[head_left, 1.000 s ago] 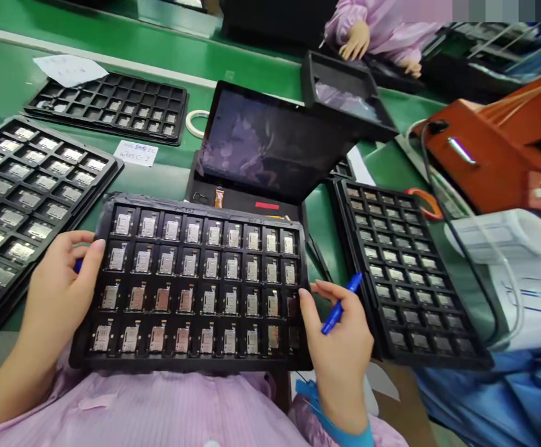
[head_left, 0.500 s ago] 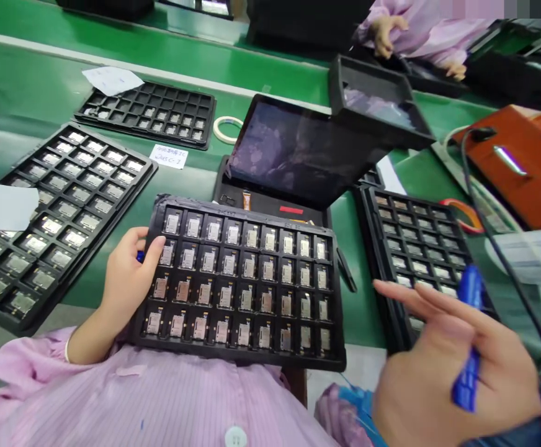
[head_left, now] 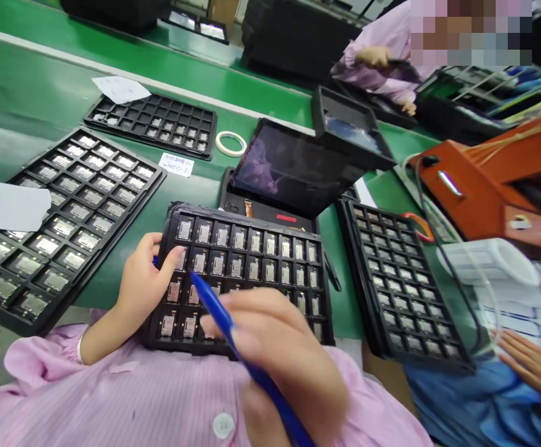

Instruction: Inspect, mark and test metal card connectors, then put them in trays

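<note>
A black compartment tray [head_left: 252,248] filled with small metal parts rests against my lap at the table's near edge. My left hand [head_left: 143,285] grips its left rim, thumb on top, with something small and blue tucked under the fingers. My right hand [head_left: 275,347], blurred by motion, hovers close to the camera over the tray's lower right part. It is closed around a blue pen [head_left: 219,316] whose tip points up and left toward the tray's left columns. The tray's lower right compartments are hidden behind this hand.
More part trays lie at left [head_left: 66,205], far left [head_left: 154,124] and right [head_left: 401,279]. A dark tablet [head_left: 293,167], a tape ring [head_left: 231,143], an orange fixture [head_left: 479,186] and a white device [head_left: 489,267] stand behind. Other people's hands show at top right [head_left: 373,57] and lower right [head_left: 531,366].
My right hand with the pen has swung from the right side, off the tray, across to above the tray's lower middle. The left hand keeps its hold on the tray's left rim.
</note>
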Motion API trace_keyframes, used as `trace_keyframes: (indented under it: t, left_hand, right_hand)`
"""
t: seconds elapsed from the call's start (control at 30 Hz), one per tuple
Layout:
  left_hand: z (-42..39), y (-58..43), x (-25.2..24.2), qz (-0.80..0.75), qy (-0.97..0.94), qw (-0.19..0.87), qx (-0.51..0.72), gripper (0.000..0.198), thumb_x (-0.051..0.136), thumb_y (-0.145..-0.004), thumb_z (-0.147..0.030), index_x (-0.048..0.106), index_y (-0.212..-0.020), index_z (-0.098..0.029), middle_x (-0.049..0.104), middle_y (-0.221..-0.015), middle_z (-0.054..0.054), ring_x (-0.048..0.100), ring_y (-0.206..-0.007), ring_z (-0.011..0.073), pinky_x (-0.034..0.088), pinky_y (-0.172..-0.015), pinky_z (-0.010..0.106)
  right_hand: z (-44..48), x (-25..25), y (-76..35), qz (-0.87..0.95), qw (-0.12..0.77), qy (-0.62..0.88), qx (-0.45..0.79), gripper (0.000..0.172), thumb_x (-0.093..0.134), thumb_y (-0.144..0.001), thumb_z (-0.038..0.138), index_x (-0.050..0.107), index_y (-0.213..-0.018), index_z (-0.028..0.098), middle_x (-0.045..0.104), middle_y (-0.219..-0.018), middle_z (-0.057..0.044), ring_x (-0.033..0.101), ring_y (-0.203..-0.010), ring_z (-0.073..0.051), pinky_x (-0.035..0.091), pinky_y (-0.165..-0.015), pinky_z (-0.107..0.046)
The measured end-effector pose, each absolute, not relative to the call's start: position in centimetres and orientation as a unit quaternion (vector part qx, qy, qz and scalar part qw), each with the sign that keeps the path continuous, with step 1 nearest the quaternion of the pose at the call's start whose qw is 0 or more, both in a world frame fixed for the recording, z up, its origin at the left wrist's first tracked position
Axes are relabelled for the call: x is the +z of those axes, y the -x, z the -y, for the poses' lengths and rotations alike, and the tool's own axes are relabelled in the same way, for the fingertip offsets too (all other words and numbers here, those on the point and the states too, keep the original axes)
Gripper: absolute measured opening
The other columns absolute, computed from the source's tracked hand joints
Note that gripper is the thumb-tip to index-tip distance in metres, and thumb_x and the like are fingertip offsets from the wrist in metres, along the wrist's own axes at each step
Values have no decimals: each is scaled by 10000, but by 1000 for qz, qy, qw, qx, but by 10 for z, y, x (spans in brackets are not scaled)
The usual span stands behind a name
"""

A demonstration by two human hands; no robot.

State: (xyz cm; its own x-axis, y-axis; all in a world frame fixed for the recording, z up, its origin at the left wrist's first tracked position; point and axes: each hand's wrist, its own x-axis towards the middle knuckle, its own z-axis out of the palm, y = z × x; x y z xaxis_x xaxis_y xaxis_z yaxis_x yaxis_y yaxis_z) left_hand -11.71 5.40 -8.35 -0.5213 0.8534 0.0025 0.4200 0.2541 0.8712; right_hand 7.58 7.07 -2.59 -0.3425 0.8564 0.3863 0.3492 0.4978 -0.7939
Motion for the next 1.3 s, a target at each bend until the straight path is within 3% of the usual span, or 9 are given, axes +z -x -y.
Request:
trace_keyframes:
  t: [0.23, 0.37, 0.67, 0.93, 1.13, 1.3]
  left_hand:
    - [-49, 114, -83, -762, -436, 235, 417, 348, 544, -901, -508, 566, -1078, -209, 732, -860, 30, 682, -703, 209, 461, -620, 300]
    - [-48, 114, -84, -763, -441, 232, 411, 328, 542, -908, -488, 557, -1090, -215, 735, -927, 41, 700, -788, 228, 461, -639, 304]
    - [-50, 113, -83, -772, -444, 218, 399, 301, 547, -915, -463, 551, -1090, -218, 735, -886, 21, 702, -779, 222, 451, -645, 305]
    - [-51, 113, -85, -769, -452, 201, 405, 291, 558, -905, -454, 555, -1078, -220, 736, -877, 17, 696, -732, 205, 440, -605, 284]
    - [-51, 113, -84, -779, -454, 186, 390, 280, 563, -894, -457, 559, -1042, -219, 729, -819, 6, 640, -584, 175, 418, -558, 280]
    - [-51, 112, -84, -784, -451, 179, 388, 283, 566, -886, -457, 565, -1045, -223, 735, -840, 15, 677, -689, 201, 426, -561, 273]
  right_hand:
    - [-104, -37, -47, 760, 431, 410, 262, 91, 614, -842, 240, 608, -932, 224, 668, -808, -24, 680, -734, -195, 552, -678, -361]
    - [-116, -42, -38, 757, 433, 419, 253, 17, 583, -868, 220, 595, -878, 224, 655, -751, -9, 665, -683, -184, 537, -665, -365]
    - [-130, -41, -22, 774, 402, 418, 254, 20, 568, -870, 229, 583, -860, 220, 688, -772, -5, 679, -699, -181, 536, -705, -368]
    - [-128, -36, -39, 768, 450, 408, 201, 37, 599, -850, 184, 609, -861, 217, 670, -737, 9, 661, -627, -169, 524, -628, -345]
    - [-136, -36, -51, 747, 462, 435, 199, 65, 599, -835, 154, 603, -806, 212, 648, -685, 20, 647, -585, -155, 501, -564, -306]
    - [-139, -42, -48, 760, 434, 441, 200, 51, 595, -835, 173, 597, -804, 214, 655, -661, 20, 647, -582, -178, 507, -580, -344]
